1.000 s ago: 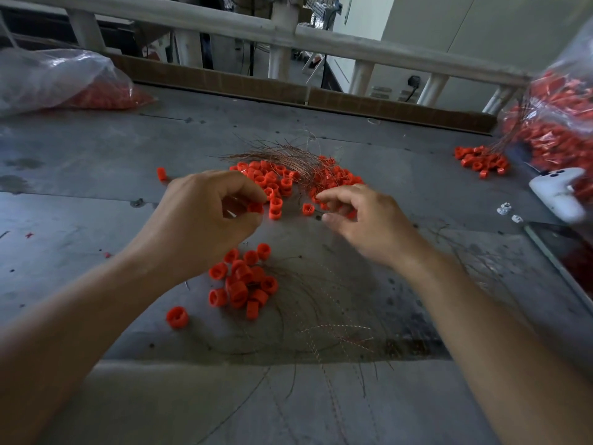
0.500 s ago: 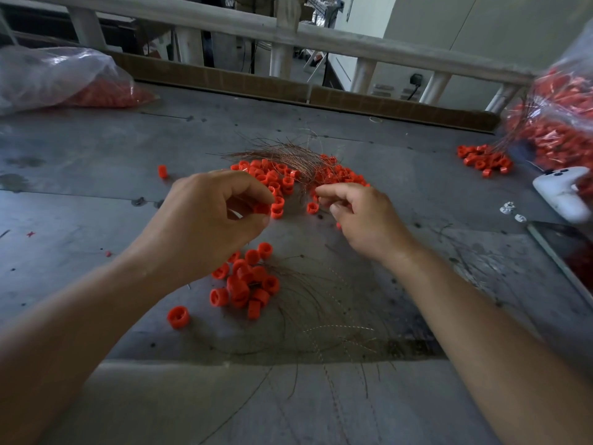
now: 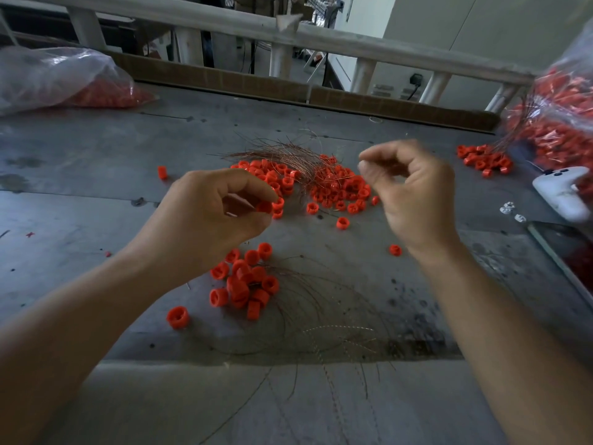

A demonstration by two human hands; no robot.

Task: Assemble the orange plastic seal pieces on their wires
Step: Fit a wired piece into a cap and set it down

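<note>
left hand (image 3: 208, 213) and right hand (image 3: 414, 194) aloft, fingers (image 3: 250, 183) curled

I can read no text, number or brand anywhere in my head view. The seals (image 3: 337, 187) show no legible marks, and neither do the bag (image 3: 57, 78) or the white controller (image 3: 560, 194). The small plates (image 3: 383, 89) on the far wall are too small to make out.

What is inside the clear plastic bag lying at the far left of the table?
Orange pieces show through the right end of the plastic bag, heaped low. Glare and creased film cover the rest, so how far they reach cannot be seen.
</note>
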